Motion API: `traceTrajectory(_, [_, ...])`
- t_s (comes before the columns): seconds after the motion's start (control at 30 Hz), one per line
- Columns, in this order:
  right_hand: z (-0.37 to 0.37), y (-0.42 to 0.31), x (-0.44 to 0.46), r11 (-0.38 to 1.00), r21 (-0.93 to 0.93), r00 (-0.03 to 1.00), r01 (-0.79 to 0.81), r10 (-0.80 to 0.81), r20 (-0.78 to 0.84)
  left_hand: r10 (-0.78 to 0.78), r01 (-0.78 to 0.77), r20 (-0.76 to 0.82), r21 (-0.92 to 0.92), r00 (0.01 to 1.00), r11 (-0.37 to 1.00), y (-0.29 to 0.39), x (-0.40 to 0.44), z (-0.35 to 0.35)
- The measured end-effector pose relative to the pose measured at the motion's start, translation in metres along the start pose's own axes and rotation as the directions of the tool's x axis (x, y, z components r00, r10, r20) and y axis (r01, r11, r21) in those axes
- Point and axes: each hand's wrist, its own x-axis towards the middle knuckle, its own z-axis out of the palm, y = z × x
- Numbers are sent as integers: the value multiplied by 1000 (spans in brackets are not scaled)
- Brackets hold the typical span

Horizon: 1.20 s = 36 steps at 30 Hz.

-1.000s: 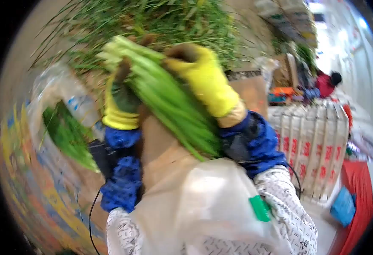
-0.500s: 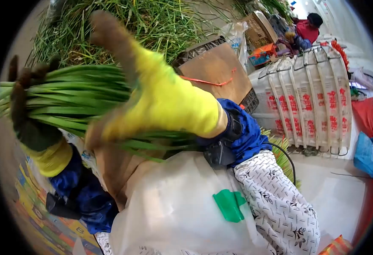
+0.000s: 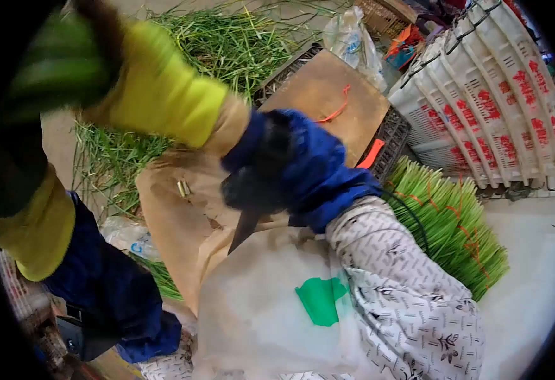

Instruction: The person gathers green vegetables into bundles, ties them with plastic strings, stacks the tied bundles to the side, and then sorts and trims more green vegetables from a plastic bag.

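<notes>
A bunch of long green leaves that look like garlic chives (image 3: 62, 63) is lifted at the upper left, blurred by motion. My right hand (image 3: 122, 73), in a yellow glove with a brown, dirty palm, is pressed round the right side of the bunch. Below the bunch, my left hand (image 3: 14, 174) reaches up in a matching glove; its fingers are lost in the dark picture edge. Under my arms lies a whitish plastic apron (image 3: 261, 285) with a green patch, and past it a brown sheet (image 3: 173, 221) spreads out.
Loose green leaves (image 3: 227, 47) lie heaped on the floor ahead. A cardboard-topped black crate (image 3: 315, 88) stands beyond my right forearm. On the right are a tied chive bundle (image 3: 448, 221) and a white slatted basket (image 3: 486, 95) with red lettering. A clear plastic bag (image 3: 356, 50) lies behind the crate.
My right hand has moved up and left from its spread pose and now meets the bunch. The bunch has risen toward the upper left. The view has shifted, showing more of the tied bundle.
</notes>
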Motion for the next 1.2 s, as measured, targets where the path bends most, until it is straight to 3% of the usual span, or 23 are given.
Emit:
traceTrajectory(0.07, [-40,1,23,999,-18,999,-32,32,-30,25,-24,59,-10,998,1000,-5,13,19])
traceTrajectory(0.2, [-168,-22,52,935,-130,944,-329,323,-67,80,-70,262,-46,962,996,-38,25,80])
traceTrajectory(0.3, [-268,-38,50,781,-271,825,-563,547,-140,181,-187,505,-40,844,982,-83,5,150])
traceTrajectory(0.33, [-297,-42,44,698,-331,767,-635,619,-167,-161,202,469,-38,868,979,-84,-22,181])
traceTrajectory(0.37, [-320,-44,30,616,-415,724,-669,666,-179,-288,241,474,159,832,957,-106,-46,206])
traceTrajectory(0.4, [-335,-44,9,529,-518,689,-672,704,-173,-283,111,588,310,758,944,-119,-67,225])
traceTrajectory(0.43, [-343,-36,-24,459,-680,698,-573,708,-110,-295,-42,685,430,666,902,-129,-88,243])
traceTrajectory(0.47, [-351,-28,-58,384,-812,704,-440,709,-46,-317,-271,807,493,499,827,-141,-108,259])
traceTrajectory(0.5, [-332,-29,-85,393,-744,627,-541,778,-45,-368,-498,875,482,313,721,-153,-127,273])
traceTrajectory(0.53, [-333,-26,-122,278,-799,505,-534,862,-38,-364,-608,909,408,203,681,-167,-148,284])
traceTrajectory(0.57, [-335,-23,-158,40,-651,161,-758,979,-128,-367,-702,926,320,89,637,-179,-169,292])
traceTrajectory(0.6, [-335,-15,-200,242,-701,340,-671,941,-1,-374,-730,925,299,63,615,-189,-185,294])
traceTrajectory(0.63, [-348,-5,-249,112,-740,173,-663,985,-7,-388,-757,921,279,37,591,-196,-195,293])
traceTrajectory(0.67, [-348,2,-278,53,-834,149,-549,988,-36,-413,-744,911,289,20,602,-200,-196,295])
traceTrajectory(0.77, [-345,28,-276,54,-878,182,-476,982,-39,-406,-707,911,336,76,622,-205,-191,295])
traceTrajectory(0.8, [-347,40,-270,95,-867,235,-489,972,-26,-402,-719,911,339,91,607,-207,-191,297])
traceTrajectory(0.9, [-361,88,-255,306,-890,576,-338,815,63,-419,-713,898,380,133,589,-209,-194,302])
traceTrajectory(0.97, [-356,94,-225,98,-799,330,-593,935,-131,-477,-719,873,396,101,572,-196,-188,305])
traceTrajectory(1.0, [-358,100,-219,146,-786,354,-600,930,-97,-491,-716,866,402,95,571,-193,-187,306])
traceTrajectory(1.1, [-323,80,-201,84,-742,262,-666,957,-127,-504,-709,859,411,91,573,-195,-188,307])
traceTrajectory(1.13, [-322,85,-228,95,-907,337,-410,940,-53,-507,-715,857,412,92,565,-192,-188,307])
traceTrajectory(1.17, [-314,81,-252,81,-880,236,-469,971,-36,-509,-720,856,411,93,559,-191,-189,308])
traceTrajectory(1.2, [-299,76,-257,17,-940,184,-341,982,-49,-492,-718,860,428,136,549,-200,-198,308])
